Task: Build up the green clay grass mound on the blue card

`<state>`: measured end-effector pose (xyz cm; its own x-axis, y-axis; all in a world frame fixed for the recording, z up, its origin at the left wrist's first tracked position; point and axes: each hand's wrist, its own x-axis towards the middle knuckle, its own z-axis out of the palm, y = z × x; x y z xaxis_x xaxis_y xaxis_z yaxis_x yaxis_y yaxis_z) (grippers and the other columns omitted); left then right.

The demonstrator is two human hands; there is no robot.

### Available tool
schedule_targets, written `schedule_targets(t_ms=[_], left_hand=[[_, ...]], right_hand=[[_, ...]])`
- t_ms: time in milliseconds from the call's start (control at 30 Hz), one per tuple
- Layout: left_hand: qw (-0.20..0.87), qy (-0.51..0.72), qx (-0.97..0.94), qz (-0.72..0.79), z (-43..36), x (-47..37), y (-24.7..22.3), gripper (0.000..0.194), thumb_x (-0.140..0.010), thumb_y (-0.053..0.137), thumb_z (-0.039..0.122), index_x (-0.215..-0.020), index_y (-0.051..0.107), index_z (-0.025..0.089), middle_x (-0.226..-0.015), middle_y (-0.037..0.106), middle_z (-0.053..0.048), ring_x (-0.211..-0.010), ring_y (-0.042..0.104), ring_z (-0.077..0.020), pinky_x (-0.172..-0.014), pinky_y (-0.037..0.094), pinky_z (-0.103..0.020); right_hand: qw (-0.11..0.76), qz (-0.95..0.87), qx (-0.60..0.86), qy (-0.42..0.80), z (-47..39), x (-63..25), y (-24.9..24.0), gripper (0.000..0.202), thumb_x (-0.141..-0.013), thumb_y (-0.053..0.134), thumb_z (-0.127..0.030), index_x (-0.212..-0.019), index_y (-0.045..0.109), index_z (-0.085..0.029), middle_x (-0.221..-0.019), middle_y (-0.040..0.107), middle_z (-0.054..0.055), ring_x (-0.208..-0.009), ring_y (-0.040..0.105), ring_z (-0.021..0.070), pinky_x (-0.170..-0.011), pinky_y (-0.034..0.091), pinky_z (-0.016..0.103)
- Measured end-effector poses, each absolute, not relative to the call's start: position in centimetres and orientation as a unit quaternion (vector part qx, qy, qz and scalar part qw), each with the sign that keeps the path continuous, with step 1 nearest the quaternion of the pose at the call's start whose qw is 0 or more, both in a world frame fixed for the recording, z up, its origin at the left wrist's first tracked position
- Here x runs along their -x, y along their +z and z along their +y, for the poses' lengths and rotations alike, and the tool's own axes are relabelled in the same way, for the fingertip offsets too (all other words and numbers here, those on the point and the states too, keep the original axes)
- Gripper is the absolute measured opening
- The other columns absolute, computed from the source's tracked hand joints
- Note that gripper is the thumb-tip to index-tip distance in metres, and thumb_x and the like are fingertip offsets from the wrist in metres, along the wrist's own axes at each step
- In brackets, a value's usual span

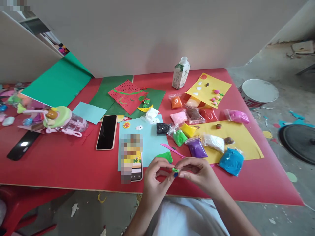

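Observation:
Near the front edge of the red table (73,170), my left hand (159,173) and my right hand (194,172) meet fingertip to fingertip. Between them they pinch a small piece of light green clay (175,170). A blue spot (175,175) shows just below it, at my left fingertips. Behind my left hand lies a flat green clay sheet (165,156) on light blue paper (150,144), with a pink plastic tool (172,150) beside it. A small sun (126,125) and a white cloud (139,127) sit on the same paper.
Several clay bags, including purple (197,148) and blue (231,162), lie to the right on yellow paper (251,147). A lit phone (137,172) is left of my hands, a dark phone (107,132) beyond it. A carton (180,73) stands at the back, a lidded cup (60,119) far left.

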<state>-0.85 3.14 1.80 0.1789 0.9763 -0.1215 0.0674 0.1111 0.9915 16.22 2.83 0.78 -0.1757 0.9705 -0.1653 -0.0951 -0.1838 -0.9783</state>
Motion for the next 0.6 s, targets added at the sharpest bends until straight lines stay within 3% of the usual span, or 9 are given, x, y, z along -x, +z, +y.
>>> schedule_targets(t_ms=[100, 267, 367, 500, 600], left_hand=[[0.581, 0.403, -0.506, 0.494, 3.1, 0.8, 1.4, 0.022, -0.076, 0.074, 0.038, -0.074, 0.068, 0.018, -0.081, 0.065, -0.006, -0.075, 0.065, -0.0156, -0.064, 0.057, -0.023], [0.668, 0.373, -0.427, 0.482, 2.9, 1.2, 0.7, 0.031, -0.073, 0.075, 0.046, -0.074, 0.067, 0.016, -0.073, 0.066, -0.004, -0.063, 0.063, -0.0139, -0.061, 0.056, -0.026], [0.697, 0.343, -0.428, 0.462, 2.8, 1.2, 0.7, 0.029, -0.071, 0.078, 0.042, -0.075, 0.067, 0.016, -0.073, 0.066, -0.004, -0.064, 0.064, -0.0131, -0.063, 0.055, -0.024], [0.640, 0.366, -0.461, 0.494, 2.8, 0.7, 1.1, 0.027, -0.069, 0.080, 0.035, -0.085, 0.065, 0.019, -0.082, 0.064, -0.002, -0.071, 0.064, -0.0126, -0.062, 0.054, -0.021], [0.557, 0.400, -0.525, 0.504, 3.0, 0.3, 1.3, 0.018, -0.074, 0.076, 0.033, -0.082, 0.067, 0.019, -0.085, 0.064, -0.004, -0.079, 0.065, -0.0149, -0.061, 0.055, -0.021]], right_hand=[[0.449, -0.446, 0.464, 0.620, 2.9, -16.2, 0.9, 0.020, -0.069, 0.082, -0.036, -0.075, 0.074, -0.019, -0.074, 0.075, 0.007, -0.066, 0.070, 0.0183, -0.063, 0.060, 0.028], [0.493, -0.397, 0.485, 0.604, 2.9, -16.1, 0.5, 0.020, -0.070, 0.080, -0.037, -0.068, 0.071, -0.019, -0.066, 0.072, 0.004, -0.060, 0.067, 0.0159, -0.057, 0.058, 0.026], [0.511, -0.381, 0.490, 0.594, 2.8, -16.1, 0.3, 0.019, -0.065, 0.084, -0.031, -0.067, 0.069, -0.020, -0.064, 0.071, 0.003, -0.058, 0.066, 0.0145, -0.055, 0.056, 0.024], [0.485, -0.397, 0.462, 0.627, 2.5, -16.2, 0.3, 0.015, -0.072, 0.079, -0.032, -0.070, 0.072, -0.020, -0.069, 0.074, 0.005, -0.063, 0.069, 0.0161, -0.060, 0.058, 0.025], [0.477, -0.399, 0.453, 0.638, 2.4, -16.2, 0.2, 0.014, -0.071, 0.080, -0.032, -0.076, 0.074, -0.020, -0.075, 0.075, 0.006, -0.069, 0.070, 0.0170, -0.065, 0.059, 0.026]])
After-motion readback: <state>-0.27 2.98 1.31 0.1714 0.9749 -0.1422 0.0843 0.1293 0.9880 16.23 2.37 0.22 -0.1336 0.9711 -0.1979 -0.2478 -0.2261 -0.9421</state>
